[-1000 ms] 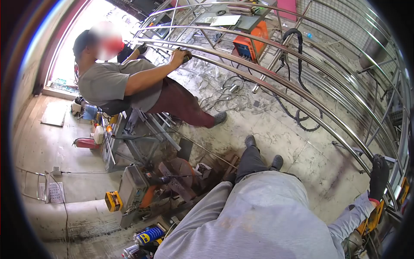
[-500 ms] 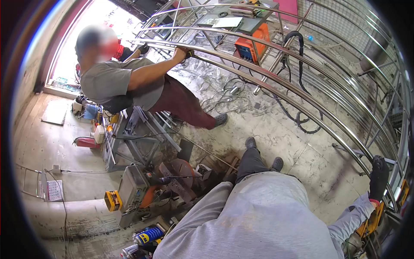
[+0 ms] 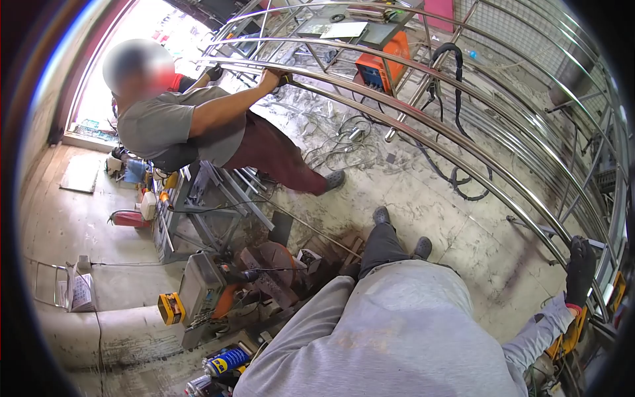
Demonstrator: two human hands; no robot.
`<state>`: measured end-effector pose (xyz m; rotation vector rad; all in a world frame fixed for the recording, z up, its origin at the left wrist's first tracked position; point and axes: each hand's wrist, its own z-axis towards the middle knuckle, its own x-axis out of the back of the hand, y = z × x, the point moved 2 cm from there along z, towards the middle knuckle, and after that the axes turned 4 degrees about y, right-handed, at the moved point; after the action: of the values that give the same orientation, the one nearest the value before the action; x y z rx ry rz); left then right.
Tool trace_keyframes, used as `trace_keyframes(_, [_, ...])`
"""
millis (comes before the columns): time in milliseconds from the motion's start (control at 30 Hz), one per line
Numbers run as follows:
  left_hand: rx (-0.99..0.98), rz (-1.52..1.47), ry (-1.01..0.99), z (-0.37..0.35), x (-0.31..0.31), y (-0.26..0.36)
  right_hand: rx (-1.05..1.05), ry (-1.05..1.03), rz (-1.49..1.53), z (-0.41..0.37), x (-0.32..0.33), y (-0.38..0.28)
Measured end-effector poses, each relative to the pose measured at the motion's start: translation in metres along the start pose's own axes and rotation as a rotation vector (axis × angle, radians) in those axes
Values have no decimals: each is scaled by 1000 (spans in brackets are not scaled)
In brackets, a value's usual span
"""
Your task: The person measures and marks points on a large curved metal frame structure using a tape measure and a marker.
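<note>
At the right edge, my right hand (image 3: 580, 272) wears a black glove and is closed over a long shiny metal tube (image 3: 522, 193). Its fingertips are partly hidden. The tube runs alongside others up to the far left, where a co-worker (image 3: 188, 122) in a grey shirt holds that end with both gloved hands. My left hand is out of the picture.
Behind the tubes stand an orange machine (image 3: 383, 66) and a black cable (image 3: 458, 119). To the left are a metal stand (image 3: 210, 231), a cut-off saw (image 3: 268, 268), a yellow battery (image 3: 171, 308) and a blue spray can (image 3: 226, 361). Loose cords litter the floor.
The whole view has shifted slightly to the left. My right hand keeps its place on the tube, and the co-worker still grips the far end.
</note>
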<state>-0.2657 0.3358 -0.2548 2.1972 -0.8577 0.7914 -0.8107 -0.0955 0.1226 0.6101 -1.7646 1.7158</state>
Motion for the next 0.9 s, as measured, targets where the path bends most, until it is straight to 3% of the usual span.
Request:
trace_keyframes(200, [33,66,-25,2,-5,0,58,0,-31,2,3,2])
trace_keyframes(400, [101,-103,28,7,-9,-6,23,-8,9,0,1,0])
trace_keyframes(467, [202,-119,-36,6,-7,-5,12,-9,14,-1,1,-1])
trace_keyframes(567, [98,-49,-2,4,-5,-4,35,8,-11,-1,0,-3])
trace_keyframes(900, [72,-77,95,9,-19,-10,64,10,-49,-2,3,-8])
